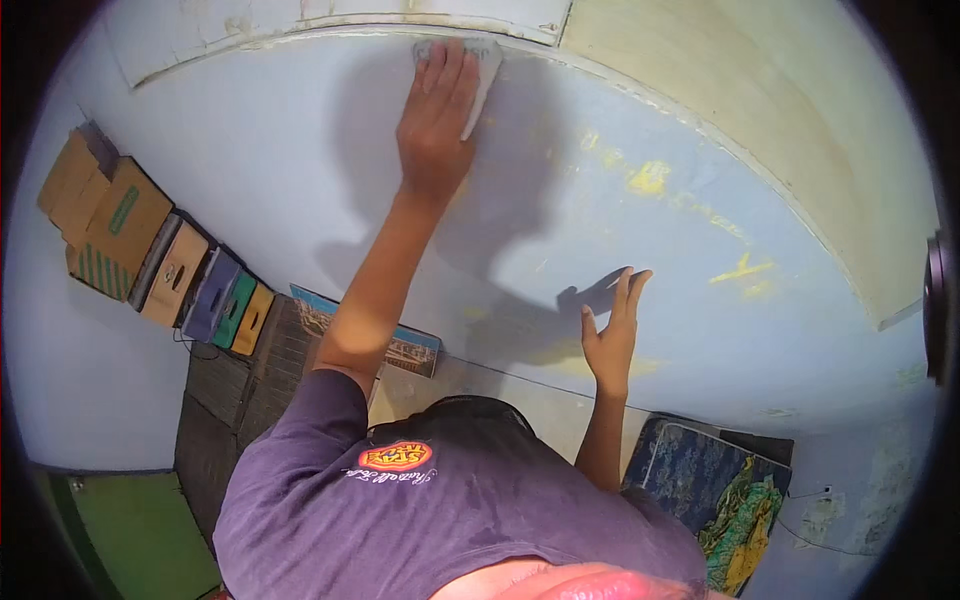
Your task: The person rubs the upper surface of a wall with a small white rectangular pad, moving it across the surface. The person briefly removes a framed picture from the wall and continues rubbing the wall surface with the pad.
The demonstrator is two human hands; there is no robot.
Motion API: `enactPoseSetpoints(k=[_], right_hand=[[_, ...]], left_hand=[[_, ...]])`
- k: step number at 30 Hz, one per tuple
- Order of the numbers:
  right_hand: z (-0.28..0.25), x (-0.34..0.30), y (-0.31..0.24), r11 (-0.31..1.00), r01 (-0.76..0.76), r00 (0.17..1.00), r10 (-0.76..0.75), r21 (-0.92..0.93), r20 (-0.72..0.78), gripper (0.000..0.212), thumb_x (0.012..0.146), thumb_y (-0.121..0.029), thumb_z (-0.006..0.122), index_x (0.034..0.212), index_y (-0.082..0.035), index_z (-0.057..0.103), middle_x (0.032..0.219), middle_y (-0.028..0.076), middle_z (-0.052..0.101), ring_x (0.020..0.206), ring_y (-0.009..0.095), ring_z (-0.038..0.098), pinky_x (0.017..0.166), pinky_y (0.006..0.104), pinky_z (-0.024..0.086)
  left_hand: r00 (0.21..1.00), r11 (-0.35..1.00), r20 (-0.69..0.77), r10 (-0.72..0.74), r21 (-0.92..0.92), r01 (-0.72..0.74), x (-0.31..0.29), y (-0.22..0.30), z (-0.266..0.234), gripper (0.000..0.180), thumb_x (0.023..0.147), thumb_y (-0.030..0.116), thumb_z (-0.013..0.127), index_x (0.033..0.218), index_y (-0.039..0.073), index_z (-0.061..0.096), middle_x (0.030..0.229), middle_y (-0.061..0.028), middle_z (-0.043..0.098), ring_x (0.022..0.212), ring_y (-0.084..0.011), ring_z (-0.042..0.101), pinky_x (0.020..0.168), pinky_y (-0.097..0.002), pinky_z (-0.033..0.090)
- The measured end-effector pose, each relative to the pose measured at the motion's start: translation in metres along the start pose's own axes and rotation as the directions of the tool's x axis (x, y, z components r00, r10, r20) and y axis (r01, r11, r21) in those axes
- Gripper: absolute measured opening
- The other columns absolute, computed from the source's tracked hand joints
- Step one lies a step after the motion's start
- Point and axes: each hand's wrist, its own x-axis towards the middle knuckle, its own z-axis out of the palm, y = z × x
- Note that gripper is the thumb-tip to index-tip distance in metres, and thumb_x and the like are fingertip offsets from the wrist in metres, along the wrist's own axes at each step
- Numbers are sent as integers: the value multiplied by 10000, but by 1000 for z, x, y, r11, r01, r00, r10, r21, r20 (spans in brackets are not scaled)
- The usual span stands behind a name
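Observation:
My left hand [435, 130] is raised high against the pale blue wall [270, 130]. Under its fingers lies a grey sheet with print on its back, which looks like sandpaper [487, 75], held flat to the wall just below the raised ledge [350, 25]. Lower and to the right, my right hand [612, 335] is open, its fingers stretched up and thumb apart, with nothing in it. It is close to the wall; whether its fingertips touch cannot be told. Yellow patches [650, 178] and streaks mark the wall above and right of it.
On the left, a cardboard box [120, 225] sits on a drawer unit with coloured drawers [232, 305]. A long picture panel [412, 350] leans at the wall's foot. A dark blue patterned mattress [680, 470] stands at lower right, a green panel [145, 530] at lower left.

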Motion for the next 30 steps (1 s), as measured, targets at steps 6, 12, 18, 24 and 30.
enactPoseSetpoints(k=[6, 12, 18, 24, 30], right_hand=[[-4, 0, -1, 993, -65, 995, 57, 97, 76, 939, 885, -89, 724, 1647, -58, 176, 1694, 306, 16, 1523, 509, 221, 1204, 498, 319], [-7, 3, -2, 994, -89, 990, 82, 63, 111, 957, 890, -115, 734, 1651, -64, 156, 1694, 306, -3, 1527, 508, 212, 1201, 505, 322], [-7, 2, 6, 997, -59, 993, 53, 51, 107, 954, 897, -122, 738, 1650, -60, 155, 1697, 297, -18, 1541, 490, 188, 1215, 482, 306], [-6, 1, -1, 994, -93, 988, 86, 53, 130, 958, 891, -112, 743, 1649, -59, 159, 1699, 294, -23, 1541, 491, 184, 1216, 476, 306], [-4, 4, 0, 996, -81, 991, 76, 44, 113, 986, 886, -130, 758, 1652, -66, 141, 1701, 285, -33, 1541, 493, 176, 1211, 484, 315]], left_hand=[[986, 997, 144, -83, 20, 81, -110, 7, 7, 566, 802, -89, 595, 1367, -58, 603, 1460, -245, 570, 1406, -432, 495, 1155, -583, 402], [937, 985, 306, -170, 71, 156, -159, 22, 1, 559, 871, -32, 551, 1429, -74, 527, 1542, -277, 463, 1455, -460, 415, 1192, -596, 332], [977, 991, 167, -136, 27, 133, -53, 22, 11, 560, 882, -17, 549, 1440, -57, 524, 1544, -265, 468, 1450, -457, 419, 1187, -581, 340], [990, 996, 114, -88, 12, 87, -15, 20, 12, 661, 833, -85, 499, 1489, -6, 515, 1578, -206, 460, 1497, -400, 381, 1223, -547, 304], [913, 982, 368, -176, 3, 188, -146, 47, -6, 538, 906, -29, 526, 1444, -24, 540, 1558, -190, 487, 1460, -378, 441, 1201, -535, 349]])
